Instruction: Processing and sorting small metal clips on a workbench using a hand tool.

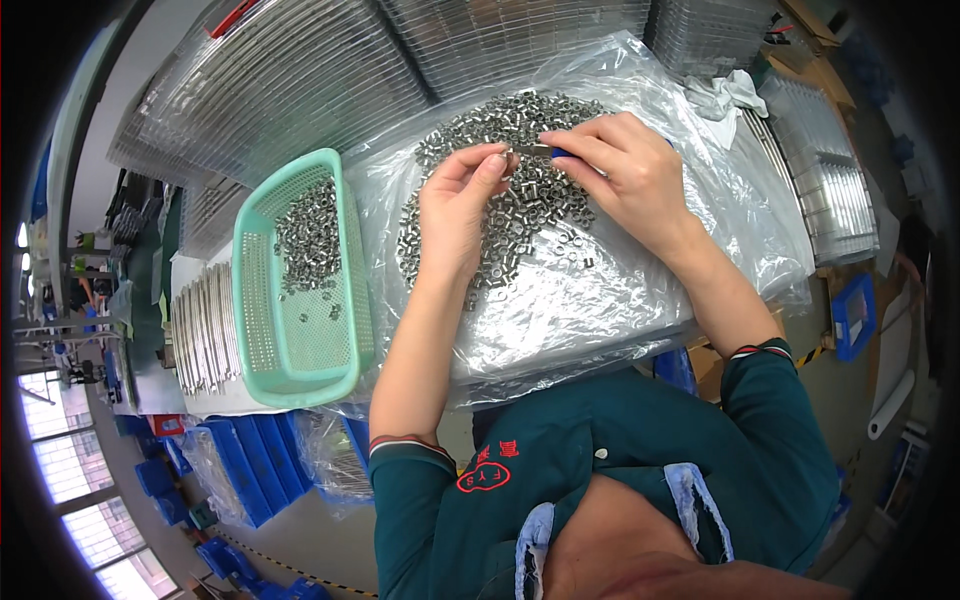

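Over a heap of small shiny metal sleeves [540, 205], both my hands are raised close together. My left hand [452, 210] pinches one small metal sleeve [512, 158] between thumb and fingertips. A thin tool with a flat metal blade and a blue handle [560, 153] is gripped in my right hand [640, 180]. Its blade points left and meets the sleeve, or lies right beside it; which one I cannot tell. The heap lies on clear plastic sheeting [570, 325], with a few sleeves scattered loose at its near side.
Left of the heap stands a mint-green perforated basket [352, 290], partly filled with small metal parts. Long metal rods [205, 330] lie beyond its left side. Stacked clear plastic trays [300, 85] line the back, with more trays [835, 190] and a white cloth [725, 95] at right.
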A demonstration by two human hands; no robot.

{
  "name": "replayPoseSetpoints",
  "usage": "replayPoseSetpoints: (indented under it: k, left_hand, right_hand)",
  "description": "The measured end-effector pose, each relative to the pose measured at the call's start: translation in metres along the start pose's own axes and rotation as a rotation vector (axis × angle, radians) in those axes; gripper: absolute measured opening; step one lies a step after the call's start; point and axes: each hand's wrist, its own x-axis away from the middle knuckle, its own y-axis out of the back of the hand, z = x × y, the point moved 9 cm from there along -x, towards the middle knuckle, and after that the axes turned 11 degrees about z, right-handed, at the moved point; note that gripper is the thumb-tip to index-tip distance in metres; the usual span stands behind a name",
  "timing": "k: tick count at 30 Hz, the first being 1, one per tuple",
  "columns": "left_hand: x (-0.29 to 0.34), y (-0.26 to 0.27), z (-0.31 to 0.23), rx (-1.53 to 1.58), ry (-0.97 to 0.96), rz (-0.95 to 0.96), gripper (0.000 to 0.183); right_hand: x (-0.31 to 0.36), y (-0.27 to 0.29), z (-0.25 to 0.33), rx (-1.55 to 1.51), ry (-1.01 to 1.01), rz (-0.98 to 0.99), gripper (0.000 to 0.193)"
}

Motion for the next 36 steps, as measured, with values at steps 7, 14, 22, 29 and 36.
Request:
replayPoseSetpoints:
  k: [7, 14, 22, 29, 36]
  left_hand:
    - [0.003, -0.012, 0.027, 0.519, 0.267, 0.128, 0.018]
    - [0.001, -0.012, 0.010, 0.215, 0.157, 0.102, 0.018]
    - [0.007, -0.023, -0.017, -0.298, -0.136, 0.090, 0.025]
    - [0.007, -0.024, -0.016, -0.430, -0.149, 0.120, 0.018]
    - [0.005, -0.024, -0.012, -0.355, -0.144, 0.123, 0.017]
  right_hand:
    - [0.012, -0.030, -0.038, -1.123, -0.401, 0.039, 0.024]
    - [0.029, -0.075, -0.040, -1.714, -0.735, 0.243, 0.032]
    - [0.044, -0.106, -0.014, -1.885, -0.906, 0.459, 0.020]
    - [0.046, -0.109, -0.012, -1.993, -0.950, 0.469, 0.017]
    - [0.048, -0.111, -0.012, -2.041, -0.964, 0.469, 0.016]
